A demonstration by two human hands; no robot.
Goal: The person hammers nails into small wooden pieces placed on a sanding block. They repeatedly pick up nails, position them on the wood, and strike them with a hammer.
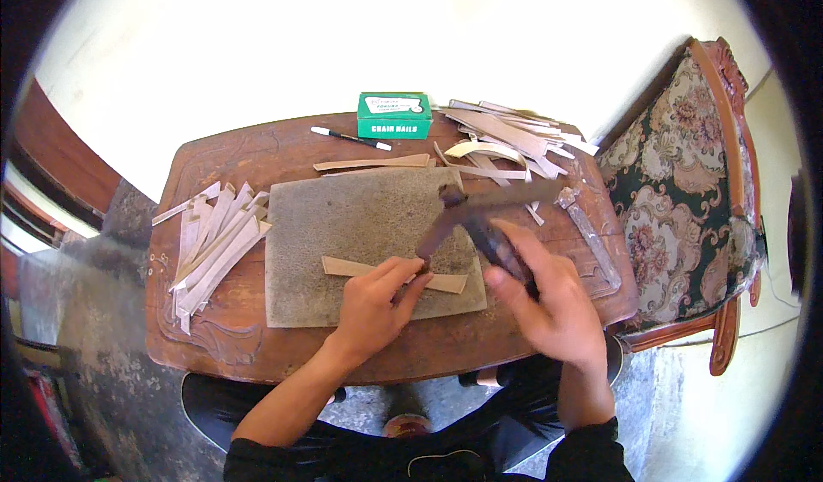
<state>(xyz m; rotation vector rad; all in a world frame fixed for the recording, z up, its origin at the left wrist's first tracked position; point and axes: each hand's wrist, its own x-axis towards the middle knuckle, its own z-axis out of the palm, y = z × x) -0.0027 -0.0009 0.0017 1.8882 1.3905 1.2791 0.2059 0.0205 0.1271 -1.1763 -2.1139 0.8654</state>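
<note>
A tan, waisted strip (447, 283), like leather or card, lies across the front of a grey, rough-faced slab (343, 212). On its middle rests my left hand (377, 298), thumb and fingers pinched together; whatever small thing they hold is hidden. My right hand (555, 306) grips the dark handle of a hammer (492, 246) over the slab's right side. The long brown hammer head is slightly blurred, and one end points down at my left fingertips. Whether it touches anything there, I cannot tell.
Bundles of similar strips lie left (219, 242) and back right (506, 135) on the carved wooden table (214, 345). Behind the slab are more strips (373, 163), a marker pen (351, 138) and a green box (394, 126). A worn tool (593, 238) lies right, near a floral chair (677, 173).
</note>
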